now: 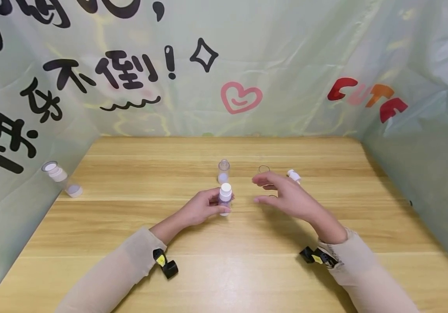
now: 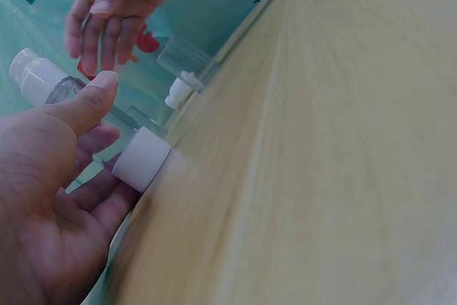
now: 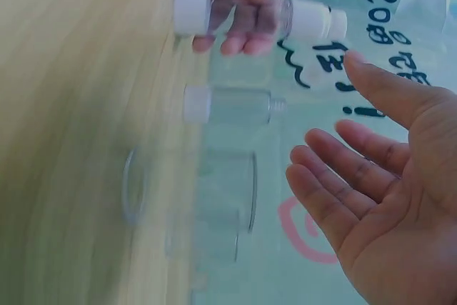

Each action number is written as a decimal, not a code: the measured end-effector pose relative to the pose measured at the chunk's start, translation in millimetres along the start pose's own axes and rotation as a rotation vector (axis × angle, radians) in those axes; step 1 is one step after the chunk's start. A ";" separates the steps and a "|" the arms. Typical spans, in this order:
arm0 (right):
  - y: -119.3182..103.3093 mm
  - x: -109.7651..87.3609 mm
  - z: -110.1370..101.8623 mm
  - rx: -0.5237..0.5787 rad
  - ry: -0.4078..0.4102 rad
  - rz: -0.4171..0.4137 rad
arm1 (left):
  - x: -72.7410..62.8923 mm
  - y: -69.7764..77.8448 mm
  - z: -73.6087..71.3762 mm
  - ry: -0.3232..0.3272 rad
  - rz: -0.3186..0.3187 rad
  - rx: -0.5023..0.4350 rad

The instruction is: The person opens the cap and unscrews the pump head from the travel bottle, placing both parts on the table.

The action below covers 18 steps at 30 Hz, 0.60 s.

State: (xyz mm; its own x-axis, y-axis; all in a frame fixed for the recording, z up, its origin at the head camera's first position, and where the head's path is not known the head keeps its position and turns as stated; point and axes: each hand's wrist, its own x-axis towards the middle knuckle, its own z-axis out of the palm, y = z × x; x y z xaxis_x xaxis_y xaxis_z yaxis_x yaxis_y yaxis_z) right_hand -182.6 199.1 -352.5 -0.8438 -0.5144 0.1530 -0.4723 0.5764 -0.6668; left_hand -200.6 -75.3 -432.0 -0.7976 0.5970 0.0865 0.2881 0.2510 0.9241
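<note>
On my head feed, the left hand (image 1: pixel 204 206) sits at centre frame, curled round a clear bottle (image 1: pixel 225 201) with a white top and white base: thumb on the near side, fingers round the back. Bottle's close to upright; I can't tell if its base touches the table (image 1: pixel 224 269). Right hand (image 1: pixel 286 198), right of centre: thumb well apart from the fingers, fingers extended and slightly bent, nothing in it, up off the table and apart from the bottle.

Second clear bottle (image 1: pixel 224 171) stands just above the held one in the frame, white base, narrow bare neck. White pump piece (image 1: pixel 294 175) lies just beyond the right hand's knuckles, right of centre. Third bottle (image 1: pixel 64 181), white-collared, stands at the table's left edge, mid-left of frame.

On my right wrist feed I get two clear cylinders, a larger one (image 3: pixel 196 183) at lower centre and a smaller one (image 3: pixel 203 237) just below it; in the head view only thin rims show, near the right hand. Pale sheet (image 1: pixel 286 56) with black lettering, a pink heart (image 1: pixel 241 98) and coloured letters fills the upper frame. Black wrist cameras sit on both beige sleeves (image 1: pixel 118 269).
</note>
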 end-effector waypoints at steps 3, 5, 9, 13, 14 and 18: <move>-5.9 8.0 6.1 0.016 0.001 -0.035 | -0.4 -0.1 -0.9 -0.004 0.000 -0.006; -9.3 12.2 10.1 0.022 0.003 -0.046 | -0.5 0.0 -0.9 -0.005 0.004 0.001; -14.8 19.7 17.4 0.040 0.005 -0.050 | -1.1 0.6 -1.5 0.001 0.010 0.018; -16.2 24.8 23.9 0.091 0.005 -0.061 | -0.9 1.3 -0.8 0.002 0.005 0.019; -16.6 26.1 25.8 0.107 0.005 -0.065 | -0.9 1.3 -0.9 0.003 0.003 0.020; -18.9 31.7 33.6 0.166 0.005 -0.087 | -0.5 -0.1 -1.1 0.003 0.006 0.023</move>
State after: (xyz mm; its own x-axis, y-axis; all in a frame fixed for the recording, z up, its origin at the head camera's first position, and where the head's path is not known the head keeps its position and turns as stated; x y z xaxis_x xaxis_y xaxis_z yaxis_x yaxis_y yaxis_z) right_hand -191.8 150.5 -359.5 -0.8028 -0.5545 0.2190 -0.4956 0.4164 -0.7623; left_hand -200.9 -76.5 -431.8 -0.7975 0.5961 0.0934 0.3052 0.2651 0.9146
